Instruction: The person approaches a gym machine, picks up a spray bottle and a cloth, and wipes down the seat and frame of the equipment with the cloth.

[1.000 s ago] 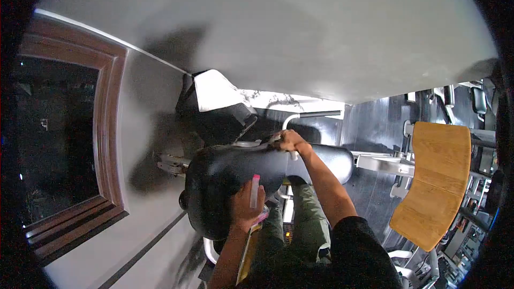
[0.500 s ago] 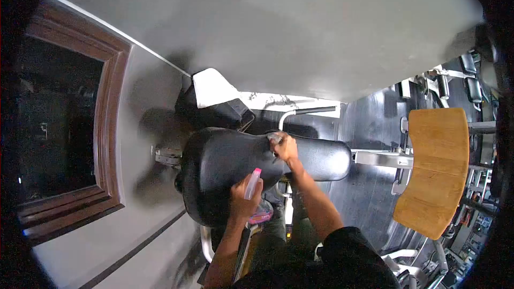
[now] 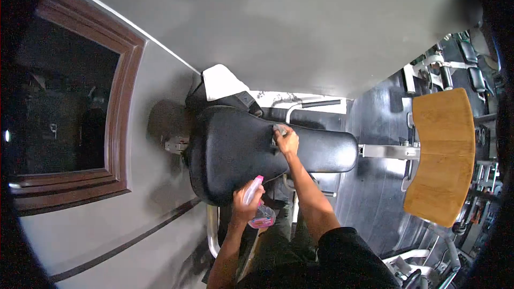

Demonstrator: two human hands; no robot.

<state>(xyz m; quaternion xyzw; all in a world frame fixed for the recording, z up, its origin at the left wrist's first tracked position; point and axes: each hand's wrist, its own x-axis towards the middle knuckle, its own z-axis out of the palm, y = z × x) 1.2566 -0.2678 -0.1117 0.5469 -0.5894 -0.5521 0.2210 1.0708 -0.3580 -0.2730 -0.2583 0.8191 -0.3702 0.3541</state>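
Note:
A black padded gym bench (image 3: pixel 230 144) stretches across the middle of the view, wide at the left and narrow at the right. My left hand (image 3: pixel 246 203) is wrapped round the neck of a clear spray bottle (image 3: pixel 262 217) with a pink nozzle and pink liquid at the bottom, just off the pad's near edge. On the pad, near where it narrows, my right hand (image 3: pixel 287 140) presses a bunched grey cloth (image 3: pixel 279 130) against the black surface. Most of that cloth is hidden under the fingers.
Behind the bench a white towel (image 3: pixel 222 83) lies over a dark bin-like object. At the right stands a curved wooden panel (image 3: pixel 441 155) on a metal frame. A dark window with a brown frame (image 3: pixel 118 112) is at the left; gym machines (image 3: pixel 444 69) stand farther right.
The view has shifted, so the bench appears slightly higher and farther right. My right hand stays on the pad with the cloth, and my left hand still holds the spray bottle.

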